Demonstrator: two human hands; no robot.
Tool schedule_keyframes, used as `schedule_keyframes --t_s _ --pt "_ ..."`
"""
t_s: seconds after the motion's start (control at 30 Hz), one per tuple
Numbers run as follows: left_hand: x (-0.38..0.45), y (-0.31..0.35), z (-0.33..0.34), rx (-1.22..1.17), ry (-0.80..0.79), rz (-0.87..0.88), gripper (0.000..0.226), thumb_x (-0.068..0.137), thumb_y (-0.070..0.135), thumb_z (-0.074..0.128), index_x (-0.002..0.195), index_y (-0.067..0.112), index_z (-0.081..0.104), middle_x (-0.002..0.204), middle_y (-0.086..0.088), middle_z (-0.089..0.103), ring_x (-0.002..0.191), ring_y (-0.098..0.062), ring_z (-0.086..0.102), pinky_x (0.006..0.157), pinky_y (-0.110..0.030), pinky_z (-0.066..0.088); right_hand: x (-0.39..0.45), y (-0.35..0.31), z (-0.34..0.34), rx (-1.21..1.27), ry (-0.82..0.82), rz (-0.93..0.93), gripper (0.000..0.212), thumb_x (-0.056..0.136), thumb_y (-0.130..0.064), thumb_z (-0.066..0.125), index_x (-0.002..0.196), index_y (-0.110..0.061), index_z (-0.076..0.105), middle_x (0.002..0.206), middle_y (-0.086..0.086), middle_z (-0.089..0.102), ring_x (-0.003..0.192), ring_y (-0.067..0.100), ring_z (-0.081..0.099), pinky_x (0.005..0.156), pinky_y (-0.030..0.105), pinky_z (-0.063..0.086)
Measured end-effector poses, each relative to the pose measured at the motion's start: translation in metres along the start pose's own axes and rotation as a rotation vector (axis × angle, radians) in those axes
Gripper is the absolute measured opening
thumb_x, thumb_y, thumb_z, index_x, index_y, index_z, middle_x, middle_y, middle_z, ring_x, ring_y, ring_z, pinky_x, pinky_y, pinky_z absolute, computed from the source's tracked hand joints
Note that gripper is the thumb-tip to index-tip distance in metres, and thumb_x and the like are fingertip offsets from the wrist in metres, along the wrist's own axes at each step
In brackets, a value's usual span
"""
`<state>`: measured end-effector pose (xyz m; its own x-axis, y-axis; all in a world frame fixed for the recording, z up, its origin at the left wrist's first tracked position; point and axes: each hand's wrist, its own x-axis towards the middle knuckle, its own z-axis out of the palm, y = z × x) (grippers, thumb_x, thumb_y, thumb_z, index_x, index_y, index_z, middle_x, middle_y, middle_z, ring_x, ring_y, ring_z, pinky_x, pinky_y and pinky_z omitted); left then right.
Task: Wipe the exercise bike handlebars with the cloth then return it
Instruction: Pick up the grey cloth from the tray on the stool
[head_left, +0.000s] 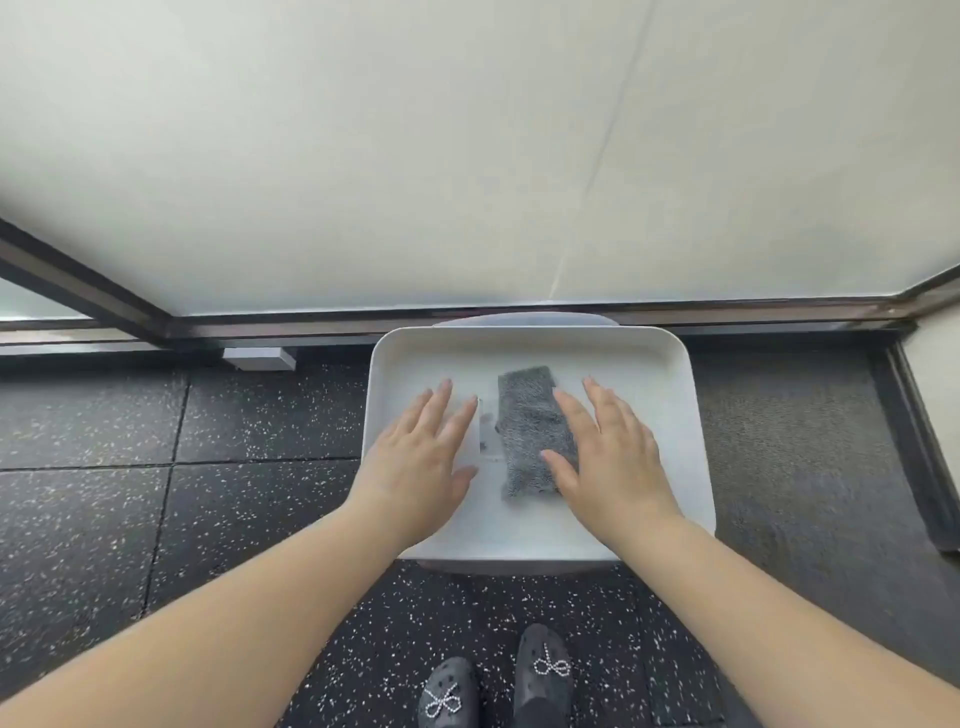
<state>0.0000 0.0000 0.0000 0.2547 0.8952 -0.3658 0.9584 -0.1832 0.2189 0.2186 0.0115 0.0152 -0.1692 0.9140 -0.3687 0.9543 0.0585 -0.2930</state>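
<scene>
The grey cloth (530, 431) lies folded in the middle of the white tray (670, 364), which sits on the speckled floor (156, 519) by the window frame, within easy reach. Both hands hover flat over the tray: the left hand (421, 462) relaxed beside the cloth, the right hand (608, 457) spread with fingers straight, overlapping the cloth's edge, grasping nothing. No bike is visible.

Bare tray (670, 395) floor lies open around the cloth (524, 415), except where a small clear item (485, 431) sits just left.
</scene>
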Motion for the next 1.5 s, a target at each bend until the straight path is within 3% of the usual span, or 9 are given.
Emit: schedule_keyframes --t_s 0.4,0.5,0.6,0.67,0.77,0.9,1.07,1.4,1.5 --pt "0.015 -0.015 0.019 0.031 0.071 -0.002 0.074 0.088 0.059 0.034 0.149 0.034 0.001 0.16 0.001 -0.005 0.146 -0.02 0.001 0.11 -0.036 0.028 0.04 -0.036 0.046 -0.037 0.194 0.013 0.073 0.081 -0.065 0.049 0.146 -0.039 0.03 0.159 0.006 0.021 0.142 0.033 0.023 0.111 0.049 0.022" --pt "0.015 -0.014 0.017 0.033 0.065 -0.008 0.074 0.089 0.058 0.036 0.149 0.034 0.001 0.16 0.001 -0.005 0.146 -0.021 0.002 0.11 -0.037 0.029 0.039 -0.033 0.045 -0.064 0.291 -0.021 0.063 0.078 -0.05 0.067 0.136 -0.03 0.052 0.143 0.013 0.049 0.118 0.039 0.05 0.088 0.048 0.043" --pt "0.015 -0.013 0.014 0.036 0.037 -0.022 0.073 0.089 0.057 0.037 0.148 0.035 0.0 0.16 0.003 -0.007 0.145 -0.02 0.001 0.111 -0.035 0.026 0.039 -0.032 0.044 -0.061 0.359 -0.062 0.051 0.072 -0.027 0.08 0.122 -0.021 0.066 0.121 0.02 0.061 0.095 0.044 0.058 0.069 0.048 0.051" --pt "0.015 -0.013 0.009 0.02 0.004 -0.03 0.072 0.09 0.053 0.039 0.148 0.036 0.0 0.16 0.004 -0.008 0.145 -0.018 -0.001 0.112 -0.035 0.023 0.042 -0.031 0.041 0.016 0.32 -0.08 0.048 0.072 -0.008 0.076 0.119 -0.015 0.067 0.118 0.026 0.059 0.093 0.048 0.056 0.07 0.05 0.053" --pt "0.012 -0.011 -0.005 -0.026 -0.07 -0.054 0.068 0.093 0.044 0.043 0.149 0.037 0.004 0.16 0.007 -0.007 0.146 -0.017 -0.001 0.113 -0.036 0.021 0.045 -0.025 0.03 0.203 0.18 -0.069 0.05 0.081 0.001 0.062 0.129 -0.014 0.059 0.125 0.023 0.048 0.11 0.041 0.048 0.093 0.041 0.044" --pt "-0.002 0.001 -0.026 -0.019 -0.085 -0.115 0.062 0.096 0.038 0.04 0.15 0.033 0.008 0.16 0.003 -0.001 0.146 -0.019 0.0 0.117 -0.036 0.009 0.033 -0.015 0.005 0.503 0.111 0.058 0.048 0.089 0.0 0.05 0.13 -0.026 0.057 0.113 0.004 0.041 0.105 0.021 0.05 0.089 0.015 0.031" --pt "-0.032 0.027 -0.064 0.047 -0.07 -0.13 0.061 0.097 0.039 0.038 0.15 0.031 0.009 0.16 0.001 0.004 0.146 -0.021 0.003 0.117 -0.037 0.008 0.001 -0.015 -0.038 0.526 0.057 0.09 0.044 0.093 -0.014 0.049 0.123 -0.044 0.057 0.107 -0.007 0.042 0.075 0.01 0.055 0.07 0.025 0.042" --pt "-0.104 0.085 -0.143 0.152 -0.019 -0.125 0.057 0.096 0.037 0.039 0.148 0.026 0.018 0.151 0.001 0.033 0.138 -0.022 0.026 0.111 -0.037 0.021 -0.08 -0.029 -0.137 0.666 0.039 0.15 0.037 0.077 -0.049 0.074 0.11 -0.035 0.069 0.11 -0.005 0.045 0.093 0.007 0.048 0.079 0.022 0.037" --pt "-0.128 0.101 -0.161 0.178 -0.008 -0.104 0.056 0.095 0.037 0.041 0.147 0.026 0.022 0.143 0.002 0.042 0.133 -0.022 0.032 0.109 -0.037 0.024 -0.11 -0.029 -0.161 0.654 0.065 0.141 0.029 0.08 -0.047 0.071 0.106 -0.034 0.072 0.11 -0.005 0.05 0.093 0.009 0.049 0.077 0.024 0.038"
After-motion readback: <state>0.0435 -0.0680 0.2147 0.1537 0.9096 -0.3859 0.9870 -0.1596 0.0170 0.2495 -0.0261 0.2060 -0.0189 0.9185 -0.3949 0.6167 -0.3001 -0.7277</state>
